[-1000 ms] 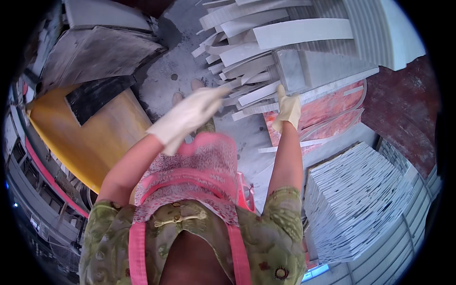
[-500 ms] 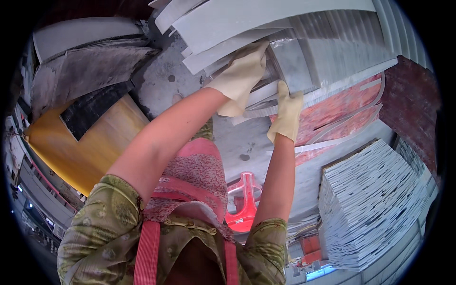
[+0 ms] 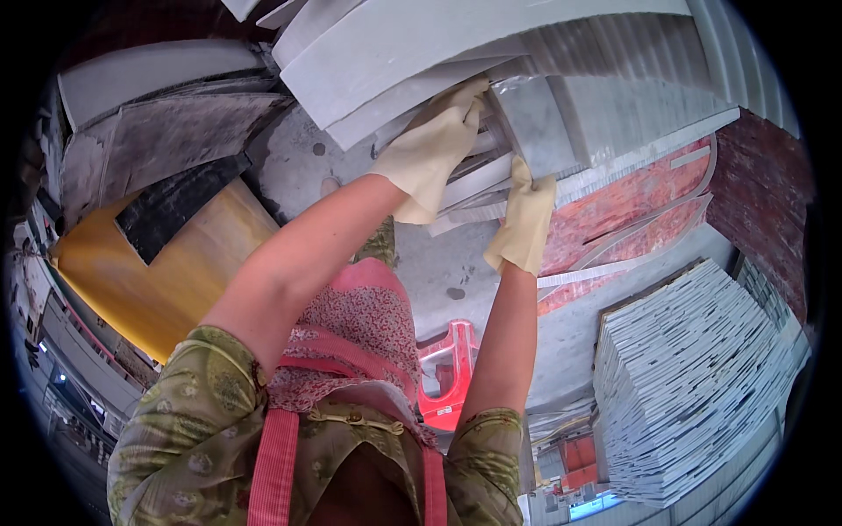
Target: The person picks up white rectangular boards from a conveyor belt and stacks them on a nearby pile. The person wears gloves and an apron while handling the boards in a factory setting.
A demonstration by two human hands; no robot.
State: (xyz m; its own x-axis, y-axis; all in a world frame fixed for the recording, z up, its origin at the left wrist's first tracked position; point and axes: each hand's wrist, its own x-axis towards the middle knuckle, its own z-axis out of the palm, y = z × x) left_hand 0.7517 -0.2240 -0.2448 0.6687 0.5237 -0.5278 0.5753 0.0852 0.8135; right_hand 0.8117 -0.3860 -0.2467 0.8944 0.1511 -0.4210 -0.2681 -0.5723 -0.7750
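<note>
Head view: nearest, a pink floral apron [image 3: 360, 307] covers the person's front, with a red plastic item [image 3: 445, 410] on its right. Farther right stands a tall stack of thin pale pieces [image 3: 693, 386]; to the left, a yellow sheet [image 3: 175, 263] bears a black patch [image 3: 180, 206]. Beyond the grey floor [image 3: 421, 272], the gloved right hand [image 3: 524, 215] is at the near left corner of a smooth grey slab [image 3: 537, 123], a finger raised against it. The slab lies right of the gloved left hand [image 3: 434, 153], whose fingers reach its far left corner; whether either hand's fingers are closed on it, I cannot tell. Pale strips [image 3: 478, 184] lie between the hands, and a reddish board [image 3: 627, 202] is to the right. Farthest, a broad white curved piece [image 3: 456, 39] arches across, with worn boards [image 3: 167, 140] on the left.
</note>
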